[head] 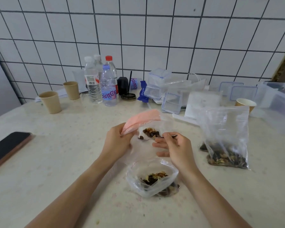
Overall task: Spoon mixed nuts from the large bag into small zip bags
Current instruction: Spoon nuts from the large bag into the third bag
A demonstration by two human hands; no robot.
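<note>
The left hand [117,139] is pinching the pink zip edge of a small zip bag [153,127], holding its mouth open and tilted up off the bench [56,162], while the right hand [174,148] is gripping the handle of a metal spoon [148,139] between thumb and fingers. The spoon's long axis is lying roughly level, left to right, with its bowl pointing toward the left hand and sitting inside the bag's mouth, just below a small heap of mixed nuts [150,131] already in the bag. A stray nut or two is sitting in the spoon bowl. The large bag [225,137] is standing upright on the bench, well to the right of both hands and clearly nearer the right hand, its nuts settled at the bottom and its open top slumping. That seems to be what the next scoop turns on: the spoon hand would have to swing right and dip down through the tall mouth. A second small bag [152,178], part filled and open, is lying near the front edge, just below the right wrist. Paper cups [50,102], water bottles [108,86] and a phone [7,147] are sitting farther off on the bench.
</note>
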